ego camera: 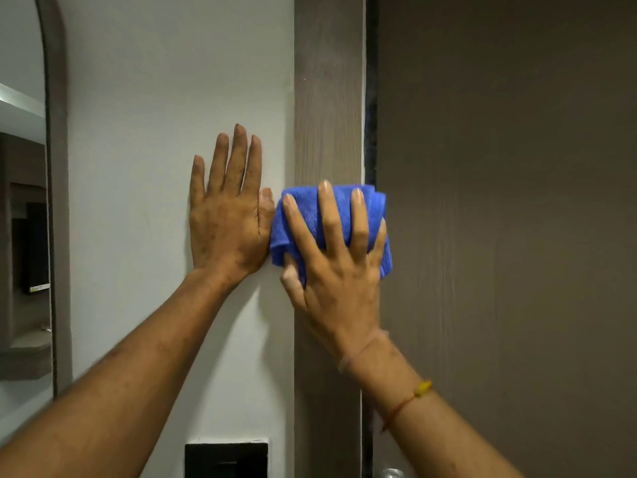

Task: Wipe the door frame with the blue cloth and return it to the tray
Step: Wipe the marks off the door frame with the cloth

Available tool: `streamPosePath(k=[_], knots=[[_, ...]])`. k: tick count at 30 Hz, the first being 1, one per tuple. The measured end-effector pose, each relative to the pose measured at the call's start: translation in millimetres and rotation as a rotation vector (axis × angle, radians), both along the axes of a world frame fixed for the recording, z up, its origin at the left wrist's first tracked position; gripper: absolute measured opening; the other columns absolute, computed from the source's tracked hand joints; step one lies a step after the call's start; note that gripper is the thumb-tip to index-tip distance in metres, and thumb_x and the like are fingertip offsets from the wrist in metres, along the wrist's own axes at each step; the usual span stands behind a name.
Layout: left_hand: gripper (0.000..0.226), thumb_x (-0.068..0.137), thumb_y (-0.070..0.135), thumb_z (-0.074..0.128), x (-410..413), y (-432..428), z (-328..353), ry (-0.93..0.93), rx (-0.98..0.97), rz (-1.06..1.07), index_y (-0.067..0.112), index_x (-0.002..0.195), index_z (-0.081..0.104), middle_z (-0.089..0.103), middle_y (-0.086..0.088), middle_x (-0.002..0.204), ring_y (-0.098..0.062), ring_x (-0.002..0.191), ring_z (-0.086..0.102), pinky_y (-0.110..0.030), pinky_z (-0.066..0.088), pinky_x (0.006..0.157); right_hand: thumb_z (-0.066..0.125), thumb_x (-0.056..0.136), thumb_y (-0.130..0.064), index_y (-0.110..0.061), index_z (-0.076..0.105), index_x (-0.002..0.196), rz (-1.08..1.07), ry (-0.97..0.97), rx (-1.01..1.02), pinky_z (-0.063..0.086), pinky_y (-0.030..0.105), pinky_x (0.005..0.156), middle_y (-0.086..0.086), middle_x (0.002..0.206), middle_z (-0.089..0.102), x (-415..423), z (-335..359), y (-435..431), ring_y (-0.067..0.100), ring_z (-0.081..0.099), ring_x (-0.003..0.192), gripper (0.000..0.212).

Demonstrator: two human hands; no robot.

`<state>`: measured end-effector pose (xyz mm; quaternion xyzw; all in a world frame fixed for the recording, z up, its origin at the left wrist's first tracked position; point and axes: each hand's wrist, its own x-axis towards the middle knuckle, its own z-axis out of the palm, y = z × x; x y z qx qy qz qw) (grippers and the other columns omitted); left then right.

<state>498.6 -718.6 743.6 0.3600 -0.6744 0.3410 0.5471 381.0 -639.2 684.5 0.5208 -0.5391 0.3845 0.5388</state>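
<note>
Bunched blue microfibre cloth (331, 225): soft, light, grippy | right hand (339, 270) grip spread, pressing it on brown wood-grain door frame (327, 98) | left hand (229, 215) flat, empty.

Dim, even indoor light, soft shadows beneath both forearms, slight overall softness, and wide-angle bending at the edges.

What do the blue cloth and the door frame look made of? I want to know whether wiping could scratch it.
The blue cloth looks like soft microfibre: fuzzy, fine-ribbed pile, bunched under the right hand. The door frame looks like wood or a wood-grain laminate, grey-brown and matte, with straight vertical grain lines; which of the two cannot be told.
</note>
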Motion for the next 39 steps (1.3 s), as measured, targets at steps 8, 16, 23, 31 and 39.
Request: streamPosePath(k=[8,16,23,31,39], knots=[[0.06,0.096,0.034,0.02,1,0,1,0.007,0.006,-0.016,0.016,0.151,0.003,0.002,-0.007,0.162,-0.022,0.149,-0.001,-0.045,0.001,0.121,0.044,0.087,-0.046,-0.03,0.022,0.145,0.019,-0.02,-0.043,0.013,0.068,0.108,0.01,0.156,0.021,1,83,-5,0.039,0.01,0.143,0.063],[0.06,0.097,0.035,0.02,0,1,1,-0.001,-0.001,-0.012,0.016,0.151,0.003,0.003,-0.007,0.162,-0.023,0.149,0.0,-0.046,0.002,0.121,0.037,0.084,-0.045,-0.029,0.029,0.143,0.025,0.049,0.032,0.027,0.071,0.103,0.012,0.152,0.03,-7,31,7,0.041,0.016,0.14,0.061],[0.06,0.096,0.035,0.019,1,-1,1,0.011,-0.006,-0.034,0.017,0.151,0.005,0.004,-0.008,0.162,-0.023,0.149,0.001,-0.046,0.002,0.12,0.042,0.087,-0.046,-0.029,0.023,0.144,0.029,-0.024,-0.051,0.014,0.068,0.108,0.011,0.155,0.022,-4,63,-4,0.04,0.011,0.142,0.062],[0.06,0.096,0.034,0.02,1,1,2,0.01,-0.003,-0.019,0.016,0.151,0.005,0.004,-0.008,0.162,-0.023,0.149,0.001,-0.047,0.003,0.121,0.048,0.085,-0.045,-0.029,0.025,0.144,0.022,0.079,0.03,0.017,0.069,0.107,0.012,0.154,0.025,-10,68,4,0.04,0.017,0.141,0.065],[0.062,0.095,0.034,0.022,1,-1,0,0.009,0.0,-0.005,0.017,0.151,0.002,0.002,-0.006,0.162,-0.022,0.149,0.0,-0.047,0.004,0.121,0.04,0.084,-0.044,-0.029,0.021,0.145,0.032,-0.051,-0.016,0.022,0.069,0.107,0.009,0.155,0.023,1,-6,0,0.036,0.009,0.141,0.065]])
